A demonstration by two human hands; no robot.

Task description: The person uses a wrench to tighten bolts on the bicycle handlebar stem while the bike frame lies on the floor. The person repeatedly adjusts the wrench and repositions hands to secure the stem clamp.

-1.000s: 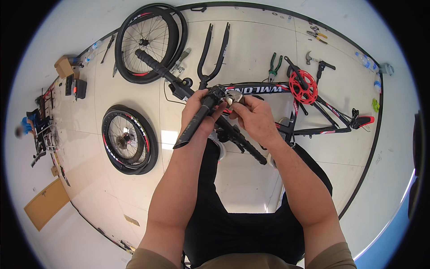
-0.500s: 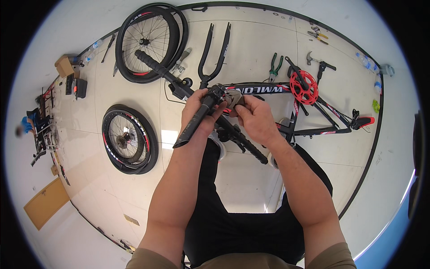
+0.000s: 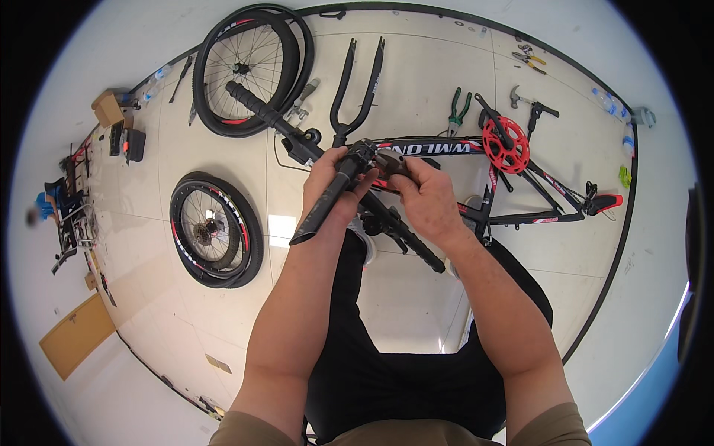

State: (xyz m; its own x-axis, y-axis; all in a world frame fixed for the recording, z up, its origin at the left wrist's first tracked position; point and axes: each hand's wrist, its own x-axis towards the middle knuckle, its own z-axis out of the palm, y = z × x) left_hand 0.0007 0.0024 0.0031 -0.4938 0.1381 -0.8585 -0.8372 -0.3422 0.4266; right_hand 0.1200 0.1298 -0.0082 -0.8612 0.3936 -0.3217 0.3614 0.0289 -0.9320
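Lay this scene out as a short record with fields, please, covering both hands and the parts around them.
Left hand: grips a black cylindrical tube
Right hand: pinches a grey metal piece, partly hidden by the fingers
Below the hands: black handlebar with ribbed grips
Right side: black bicycle frame with red and white markings; round red chainring
Beyond the hands: black two-legged fork
Left side: farther black-tyred spoked wheel; nearer black-tyred spoked wheel
Tool past the frame: green-handled metal pliers
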